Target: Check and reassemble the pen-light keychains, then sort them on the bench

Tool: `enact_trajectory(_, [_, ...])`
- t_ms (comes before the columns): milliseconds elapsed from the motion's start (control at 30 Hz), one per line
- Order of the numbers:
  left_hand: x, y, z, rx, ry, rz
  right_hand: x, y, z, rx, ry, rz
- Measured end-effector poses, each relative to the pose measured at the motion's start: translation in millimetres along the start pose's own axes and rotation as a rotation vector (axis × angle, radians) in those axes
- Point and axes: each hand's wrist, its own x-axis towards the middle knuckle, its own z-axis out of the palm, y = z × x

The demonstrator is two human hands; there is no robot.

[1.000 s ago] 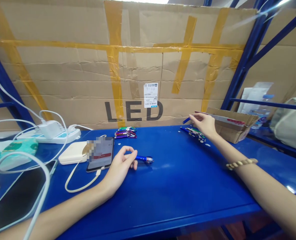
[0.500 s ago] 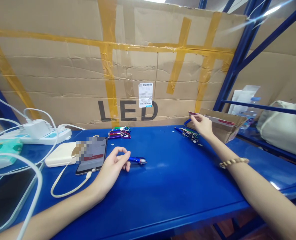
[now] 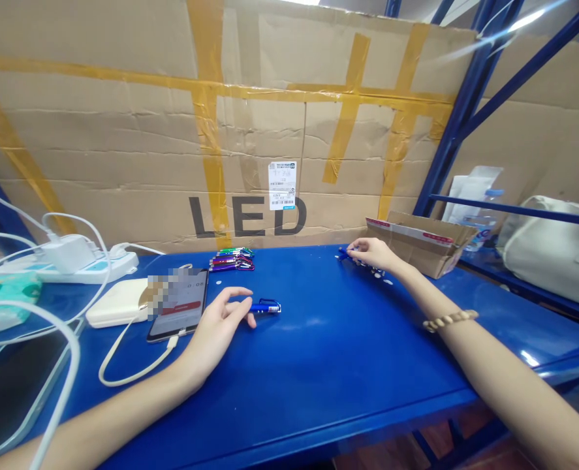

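Observation:
My left hand (image 3: 226, 314) is closed around one end of a small blue flashlight (image 3: 266, 306) with a carabiner clip, just above or on the blue table; the clip end points right. My right hand (image 3: 373, 253) reaches to the far right, fingers pinched on another blue flashlight (image 3: 344, 252) over a small pile. The pile (image 3: 378, 271) is mostly covered by that hand. At the back, left of centre, a stack of flashlights (image 3: 231, 261) in green, red and purple lies with carabiners to the right.
Left on the table (image 3: 318, 372) are a phone (image 3: 176, 313) on a cable, a cream power bank (image 3: 117, 303), a power strip (image 3: 123, 263) and loose white cables. An open cardboard box (image 3: 429, 251) stands behind my right hand. A large carton (image 3: 250, 143) walls the back.
My right hand has moved left and down from the small box's edge to the pile, with the blue flashlight. The flashlight in my left hand has tilted up slightly.

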Motion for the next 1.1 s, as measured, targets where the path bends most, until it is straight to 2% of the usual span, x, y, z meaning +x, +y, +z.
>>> enact_trajectory(300, [3.6,-3.0,0.1,0.005,-0.004,0.009,-6.0,-5.1,2.3,-0.201,-0.072,0.015])
enact_trajectory(433, [3.3,-2.9,-0.6,0.046,-0.046,0.039,-8.7,-9.2,3.5,-0.257,-0.084,0.004])
enact_trajectory(567, [1.8,0.9,-1.4,0.012,-0.071,0.047,-10.0,-10.4,6.0,-0.336,-0.067,0.011])
enact_trajectory(667, [0.9,1.8,-1.6,-0.009,-0.071,0.044,-14.1,-26.1,8.5,-0.347,-0.011,-0.051])
enact_trajectory(733, [0.1,1.5,-1.4,-0.027,-0.075,0.042,-22.8,-51.5,12.1,-0.202,0.046,-0.194])
enact_trajectory(800, [-1.1,1.0,-1.2,-0.055,-0.066,0.033,-38.4,-86.1,18.2,0.09,0.027,-0.368])
enact_trajectory(867, [-2.3,0.5,-0.9,-0.092,-0.043,0.023,-59.3,-121.3,26.5,0.338,-0.127,-0.514])
enact_trajectory(933, [-3.0,0.2,-0.7,-0.142,-0.031,0.02,-80.7,-148.1,35.2,0.458,-0.283,-0.657])
enact_trajectory(1000, [-3.2,0.2,-0.2,-0.193,-0.038,0.026,-96.8,-162.1,42.6,0.54,-0.39,-0.746])
enact_trajectory(1100, [-2.4,0.9,1.0,-0.213,-0.049,0.048,-106.4,-164.8,48.7,0.61,-0.447,-0.73])
